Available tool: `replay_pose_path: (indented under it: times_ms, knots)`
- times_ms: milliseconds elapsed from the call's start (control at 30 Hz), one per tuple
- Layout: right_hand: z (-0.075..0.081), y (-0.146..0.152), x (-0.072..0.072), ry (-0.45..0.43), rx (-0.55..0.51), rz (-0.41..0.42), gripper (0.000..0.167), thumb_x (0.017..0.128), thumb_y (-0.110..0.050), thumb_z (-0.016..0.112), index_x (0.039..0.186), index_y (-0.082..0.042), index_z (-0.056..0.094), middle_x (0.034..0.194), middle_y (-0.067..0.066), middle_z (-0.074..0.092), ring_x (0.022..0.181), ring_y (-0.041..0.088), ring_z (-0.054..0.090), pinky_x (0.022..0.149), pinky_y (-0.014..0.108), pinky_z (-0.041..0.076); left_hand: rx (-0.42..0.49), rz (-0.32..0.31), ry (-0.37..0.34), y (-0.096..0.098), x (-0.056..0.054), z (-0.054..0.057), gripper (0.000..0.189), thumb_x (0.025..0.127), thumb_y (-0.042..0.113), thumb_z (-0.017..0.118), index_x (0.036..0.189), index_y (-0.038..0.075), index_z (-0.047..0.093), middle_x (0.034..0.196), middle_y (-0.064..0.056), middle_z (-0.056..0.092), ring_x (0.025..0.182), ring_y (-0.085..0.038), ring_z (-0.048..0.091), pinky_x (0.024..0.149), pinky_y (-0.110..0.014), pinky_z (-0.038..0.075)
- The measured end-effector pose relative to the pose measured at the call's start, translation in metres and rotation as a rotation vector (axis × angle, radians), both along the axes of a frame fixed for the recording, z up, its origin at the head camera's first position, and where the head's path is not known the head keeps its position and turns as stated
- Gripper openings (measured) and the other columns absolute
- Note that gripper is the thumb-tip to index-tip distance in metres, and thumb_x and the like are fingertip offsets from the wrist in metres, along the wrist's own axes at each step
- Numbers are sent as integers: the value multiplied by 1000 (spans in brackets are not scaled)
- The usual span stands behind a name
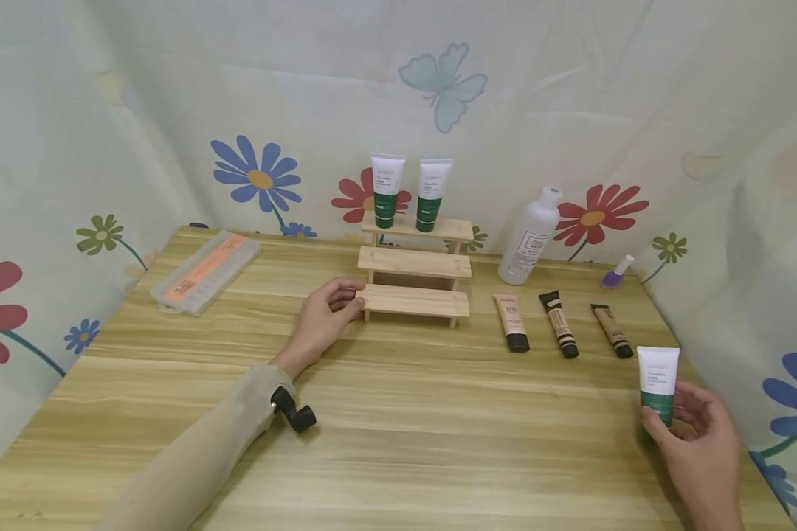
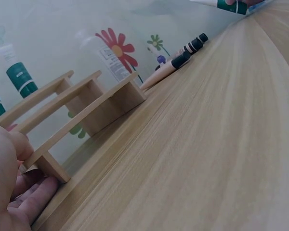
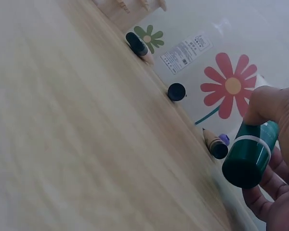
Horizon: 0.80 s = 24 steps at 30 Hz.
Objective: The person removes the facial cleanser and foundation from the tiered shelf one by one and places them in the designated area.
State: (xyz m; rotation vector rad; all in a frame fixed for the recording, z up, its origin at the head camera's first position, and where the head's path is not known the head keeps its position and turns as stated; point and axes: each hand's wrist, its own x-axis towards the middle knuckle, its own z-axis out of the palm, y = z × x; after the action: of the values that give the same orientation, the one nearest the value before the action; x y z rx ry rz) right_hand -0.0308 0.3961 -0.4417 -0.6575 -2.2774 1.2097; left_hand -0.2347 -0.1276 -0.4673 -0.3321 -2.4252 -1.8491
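the wooden stand [image 1: 414, 261] rises in three steps away from the person on the surface [image 1: 438, 442], its long axis running left to right. at the stand's left end, the left hand [image 1: 325, 313] is nearly closed, thumb and fingers gripping the end of the lowest step. well to the right of the stand and nearer the person, the right hand [image 1: 704, 450] is partly closed around the held tube [image 1: 657, 376], thumb on one side and curled fingers on the other. the held tube's long axis is close to upright: flat white end up, green cap end down, printed face toward the person. on the stand's top step a left tube [image 1: 388, 188] and a right tube [image 1: 435, 193] of the same kind stand cap down, apart. just right of the stand lie a pink tube [image 1: 511, 322] and two brown tubes [image 1: 559, 324], caps toward the person; behind them, also right of the stand, are a white bottle [image 1: 528, 240] and a purple bottle [image 1: 613, 279]. left of the stand lies a clear case [image 1: 206, 273], its long axis slanting
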Motion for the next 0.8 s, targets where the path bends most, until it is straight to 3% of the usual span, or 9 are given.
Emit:
replay_pose_path:
  times_ms: [433, 667, 800]
  knots:
    - [-7, 6, 8, -132, 92, -17, 61, 95, -6, 88, 150, -5, 61, 113, -10, 60, 89, -2, 56, 69, 7, 46, 2, 4, 6, 0, 0, 0, 27, 108, 20, 76, 135, 13, 76, 131, -11, 77, 124, -26, 71, 109, -43, 59]
    - [-9, 9, 8, -171, 102, 10, 59, 94, -9, 88, 148, -5, 64, 108, -22, 60, 87, -7, 56, 70, 6, 46, -2, 5, 4, 0, 0, 0, 27, 108, 20, 76, 134, 13, 76, 131, -11, 77, 124, -26, 71, 109, -44, 59]
    - [-9, 9, 8, -199, 117, 6, 59, 95, -10, 88, 149, -5, 64, 117, -6, 68, 87, -8, 54, 71, 6, 44, -2, 2, 6, 0, 0, 1, 27, 108, 19, 77, 134, 13, 76, 131, -11, 77, 124, -26, 72, 109, -45, 58]
